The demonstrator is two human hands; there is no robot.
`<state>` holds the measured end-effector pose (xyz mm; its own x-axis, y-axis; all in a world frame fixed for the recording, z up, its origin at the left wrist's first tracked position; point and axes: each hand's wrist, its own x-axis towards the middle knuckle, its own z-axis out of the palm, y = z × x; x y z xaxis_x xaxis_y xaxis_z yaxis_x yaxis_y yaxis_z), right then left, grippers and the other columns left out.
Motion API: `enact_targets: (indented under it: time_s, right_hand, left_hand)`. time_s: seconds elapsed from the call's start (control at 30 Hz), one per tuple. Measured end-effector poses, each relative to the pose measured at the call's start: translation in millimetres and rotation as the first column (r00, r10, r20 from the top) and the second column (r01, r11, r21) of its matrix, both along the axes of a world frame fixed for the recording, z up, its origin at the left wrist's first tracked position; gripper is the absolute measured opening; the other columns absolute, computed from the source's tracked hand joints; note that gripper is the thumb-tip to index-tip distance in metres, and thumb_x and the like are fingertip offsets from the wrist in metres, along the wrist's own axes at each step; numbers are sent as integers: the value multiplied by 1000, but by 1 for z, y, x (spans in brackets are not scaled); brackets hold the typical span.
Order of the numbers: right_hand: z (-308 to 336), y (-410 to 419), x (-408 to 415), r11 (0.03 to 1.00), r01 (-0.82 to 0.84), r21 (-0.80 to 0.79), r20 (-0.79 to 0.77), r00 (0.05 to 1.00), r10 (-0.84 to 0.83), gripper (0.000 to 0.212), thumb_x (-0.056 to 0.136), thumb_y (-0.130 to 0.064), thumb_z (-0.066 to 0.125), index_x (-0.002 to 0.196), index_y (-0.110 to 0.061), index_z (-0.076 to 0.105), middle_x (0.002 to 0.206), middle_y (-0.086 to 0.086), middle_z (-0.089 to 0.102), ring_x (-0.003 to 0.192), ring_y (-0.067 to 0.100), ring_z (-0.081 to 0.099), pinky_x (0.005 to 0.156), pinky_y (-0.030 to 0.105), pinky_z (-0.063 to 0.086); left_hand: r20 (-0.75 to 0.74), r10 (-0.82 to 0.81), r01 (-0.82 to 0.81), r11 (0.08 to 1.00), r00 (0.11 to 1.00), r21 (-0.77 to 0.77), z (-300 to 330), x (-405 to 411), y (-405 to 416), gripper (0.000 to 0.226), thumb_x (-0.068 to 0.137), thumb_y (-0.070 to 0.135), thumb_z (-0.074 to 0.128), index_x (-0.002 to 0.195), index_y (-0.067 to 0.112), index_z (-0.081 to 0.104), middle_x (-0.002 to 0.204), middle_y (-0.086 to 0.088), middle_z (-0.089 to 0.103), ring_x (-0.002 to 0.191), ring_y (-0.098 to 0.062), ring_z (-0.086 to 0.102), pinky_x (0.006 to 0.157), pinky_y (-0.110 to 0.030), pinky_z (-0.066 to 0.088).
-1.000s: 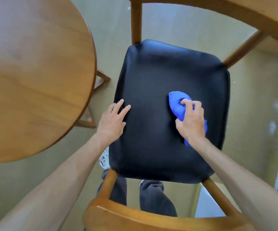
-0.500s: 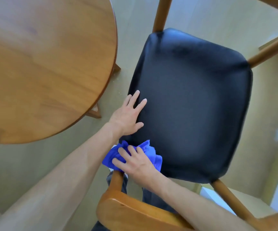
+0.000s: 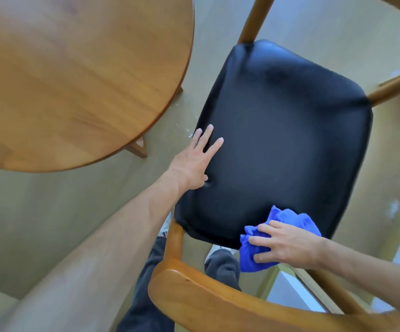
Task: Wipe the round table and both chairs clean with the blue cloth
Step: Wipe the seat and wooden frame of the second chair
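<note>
A wooden chair with a black padded seat [image 3: 285, 144] fills the middle of the view, its curved backrest [image 3: 206, 303] nearest me. My right hand [image 3: 287, 245] holds the bunched blue cloth [image 3: 290, 221] against the seat's near edge, right of centre, fingers curled over it. My left hand [image 3: 194, 161] lies flat on the seat's left edge with straight fingers. The round wooden table [image 3: 74, 75] stands at the upper left.
A gap of pale floor [image 3: 175, 121] with small white specks separates table and chair. A table leg foot [image 3: 138, 147] shows below the table rim. My dark trouser legs [image 3: 146, 295] stand behind the backrest. Chair frame posts [image 3: 254, 17] rise at the top.
My right hand has slid the cloth along the seat's near edge from the left corner toward the right. My left hand has stayed flat on the seat's left edge.
</note>
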<state>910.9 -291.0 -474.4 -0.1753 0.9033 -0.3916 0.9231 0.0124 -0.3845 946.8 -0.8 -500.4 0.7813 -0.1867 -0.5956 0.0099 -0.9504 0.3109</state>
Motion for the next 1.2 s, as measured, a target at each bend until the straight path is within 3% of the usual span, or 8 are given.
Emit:
enact_targets:
  time_s: [0.1, 0.23, 0.4, 0.57, 0.8, 0.93, 1.03, 1.2]
  right_hand:
    - [5, 18, -11, 998, 35, 56, 30, 999, -37, 34, 64, -17, 73, 90, -33, 57, 93, -5, 55, 73, 21, 51, 62, 28, 47]
    - [-11, 92, -48, 970, 83, 228, 57, 993, -99, 26, 78, -18, 64, 98, -33, 58, 101, -5, 57, 77, 20, 49, 64, 27, 40]
    - [-20, 95, -50, 936, 244, 256, 38, 964, -261, 37, 73, -6, 58, 104, -26, 55, 108, 3, 56, 75, 25, 49, 63, 32, 43]
    - [-16, 105, -43, 806, 518, 287, 36, 835, -549, 46, 60, 2, 51, 98, -21, 62, 94, 10, 59, 66, 25, 41, 55, 34, 40]
    - [-8, 163, -50, 622, 760, 188, 83, 619, -781, 45, 51, -16, 75, 96, -18, 69, 77, 8, 56, 53, 20, 40, 45, 28, 37]
    - [-2, 197, -52, 720, 694, 30, 199, 701, -684, 30, 51, -26, 70, 81, -23, 64, 76, 3, 56, 48, 16, 27, 42, 24, 23]
    - [-10, 178, -51, 760, 639, -118, 121, 769, -628, 26, 72, -16, 60, 97, -14, 55, 96, 11, 49, 56, 20, 33, 48, 31, 23]
    - [3, 99, -43, 925, 373, -74, 123, 924, -363, 38, 41, -21, 73, 77, -24, 61, 79, 3, 56, 49, 17, 32, 43, 25, 25]
  left_hand:
    - [34, 22, -24, 999, 999, 36, 4, -1, -1, 97, 86, 22, 69, 152, 32, -1, 158, 2, -25, 147, -21, -14, 82, -30, 49]
    - [8, 92, -92, 996, 996, 3, 4, -6, -1, 91, 88, 18, 67, 152, 33, 4, 159, 4, -22, 148, -20, -8, 87, -35, 52]
    - [-13, 117, -118, 993, 993, -31, 2, -7, -3, 91, 87, 11, 67, 152, 32, 6, 158, 5, -22, 148, -20, -9, 88, -35, 50]
    - [-24, 109, -110, 993, 994, -52, -1, -1, 3, 93, 82, 18, 75, 151, 31, 15, 160, 4, -14, 147, -20, -4, 97, -39, 47]
    - [-27, 101, -102, 994, 995, -43, 0, 2, 3, 92, 80, 21, 76, 150, 32, 17, 160, 3, -12, 146, -20, -3, 93, -39, 49]
    - [-24, 99, -99, 995, 995, -32, 1, 2, 1, 92, 80, 19, 76, 150, 31, 18, 160, 2, -12, 146, -21, -3, 87, -37, 51]
    - [-18, 93, -94, 996, 995, -13, 2, 1, 0, 91, 82, 17, 74, 150, 31, 16, 160, 2, -14, 147, -22, -3, 89, -38, 51]
    - [-27, 96, -96, 995, 995, -9, 3, 0, -3, 90, 84, 14, 72, 151, 31, 13, 159, 3, -18, 148, -22, -6, 93, -38, 50]
